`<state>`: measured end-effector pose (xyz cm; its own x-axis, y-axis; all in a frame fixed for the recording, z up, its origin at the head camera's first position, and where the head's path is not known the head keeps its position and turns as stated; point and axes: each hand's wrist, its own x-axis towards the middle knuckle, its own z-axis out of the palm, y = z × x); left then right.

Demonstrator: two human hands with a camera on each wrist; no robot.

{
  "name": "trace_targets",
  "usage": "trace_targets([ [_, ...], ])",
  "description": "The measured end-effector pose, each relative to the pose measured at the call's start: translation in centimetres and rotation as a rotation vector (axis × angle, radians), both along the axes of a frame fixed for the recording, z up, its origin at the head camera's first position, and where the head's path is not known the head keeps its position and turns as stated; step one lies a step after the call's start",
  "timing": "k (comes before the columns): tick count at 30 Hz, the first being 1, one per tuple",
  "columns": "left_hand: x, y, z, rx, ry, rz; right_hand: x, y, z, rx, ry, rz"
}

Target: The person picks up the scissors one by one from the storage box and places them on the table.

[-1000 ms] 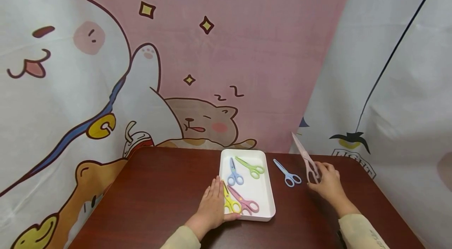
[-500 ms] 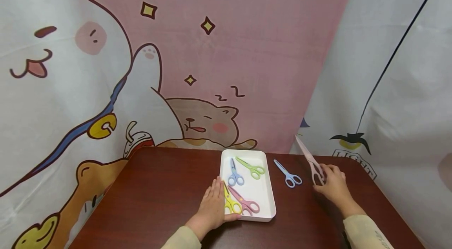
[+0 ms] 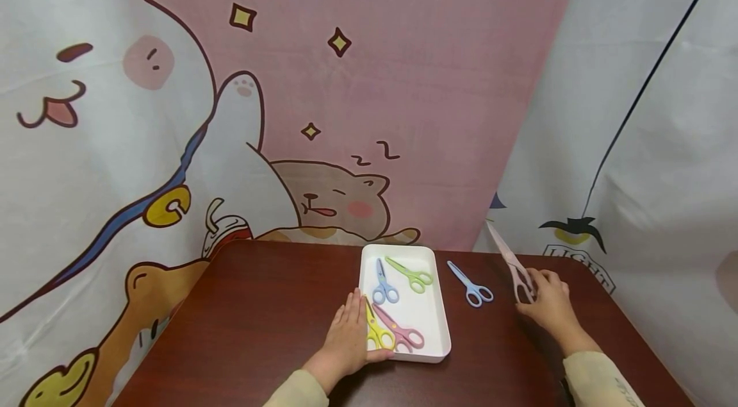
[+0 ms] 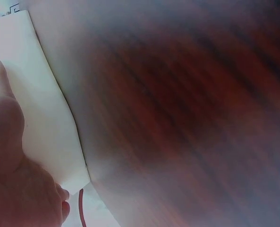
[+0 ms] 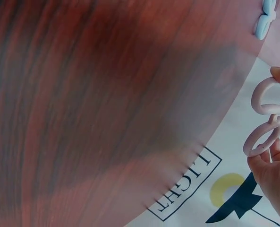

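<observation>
**Pale pink scissors [image 3: 505,253] held up in your right grip [image 3: 549,306]; your left grip [image 3: 344,338] lies against the white tray [image 3: 431,314]**

Behind everything hangs the printed backdrop [image 3: 426,106]. In front of it you have the dark tabletop [image 3: 259,304], and on that the tray, its long sides running away from you. Your left grip presses its left side with straight fingers, thumb over the near edge, not clenched around anything.

Your right grip has the pale pink scissors by the loops, thumb on one and fingertips on the other. They are tilted, tip up and away from you, right of the tray and apparently clear of the tabletop. Expect them to be light and stiff, probably smooth plastic at the loops, so a rim pinch may let them twist. Holding both loops together, close to the pivot, should be surest; squeezing or spreading them unevenly could swing the blades.

Smaller are the blue scissors [image 3: 466,279] lying between tray and right grip. Inside the tray, the green pair [image 3: 405,270] and a second blue pair [image 3: 381,278] lie at the far end, while the pink pair [image 3: 394,325] and the yellow pair [image 3: 375,328] crowd the near end.
</observation>
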<state>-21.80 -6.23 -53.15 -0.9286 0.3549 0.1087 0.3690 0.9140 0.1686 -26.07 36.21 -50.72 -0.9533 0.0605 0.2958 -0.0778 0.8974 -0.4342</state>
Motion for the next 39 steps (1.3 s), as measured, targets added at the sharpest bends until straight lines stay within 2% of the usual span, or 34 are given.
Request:
trace_targets([
  [8, 0.0, 0.1, -0.3, -0.018, 0.009, 0.012, 0.1, 0.5, -0.2, 0.019, -0.030, -0.005],
  [23, 0.1, 0.1, 0.2, -0.011, -0.021, 0.004, 0.4, 2.1, -0.6, 0.114, -0.116, 0.054],
  [32, 0.0, 0.1, 0.4, -0.009, -0.040, 0.008, 0.2, 2.1, -0.2, 0.155, -0.173, 0.077],
  [39, 0.0, 0.0, 0.0, -0.003, -0.007, 0.001, 0.1, 1.8, 0.0, 0.175, -0.182, 0.099],
])
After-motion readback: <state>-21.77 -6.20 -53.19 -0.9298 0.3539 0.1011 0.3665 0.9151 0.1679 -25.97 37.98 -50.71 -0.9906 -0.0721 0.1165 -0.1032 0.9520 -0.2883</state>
